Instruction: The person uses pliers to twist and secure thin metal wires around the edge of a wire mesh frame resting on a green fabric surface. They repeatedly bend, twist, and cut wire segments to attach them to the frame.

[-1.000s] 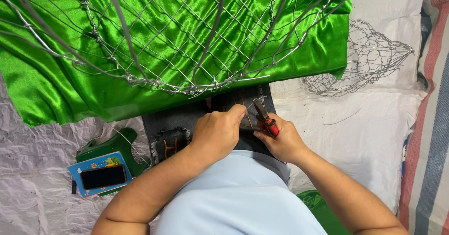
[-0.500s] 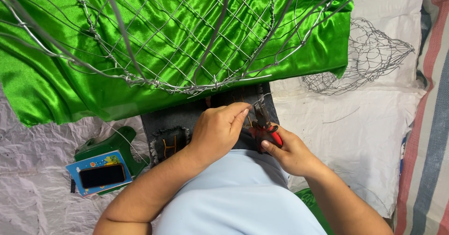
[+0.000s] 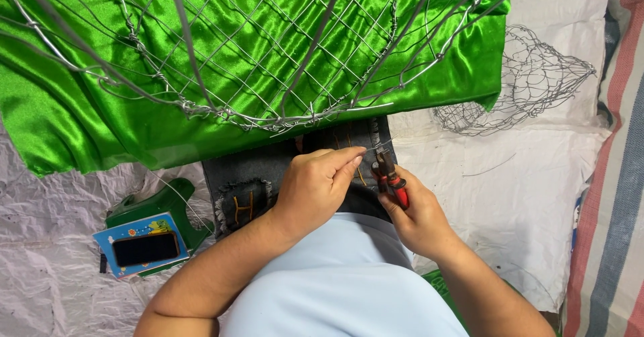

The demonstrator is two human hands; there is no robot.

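I see left hand point(image 3: 315, 189) pinching thin wire point(image 3: 376, 146) taut | right hand point(image 3: 416, 216) clenched on red pliers point(image 3: 390, 176), nose at 12 o'clock, biting wire | wire frame point(image 3: 268, 75) above on green satin point(image 3: 80, 109).

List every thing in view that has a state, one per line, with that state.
Left hand: closed, pinching a thin wire.
Right hand: gripping the pliers.
Red-handled pliers: held upright, tip at the wire.
Wire mesh frame: bare, standing over the green satin cloth.
Green satin cloth: spread, creased.
Phone: screen dark, lying on a green stool.
Small wire cage: lying on its side.
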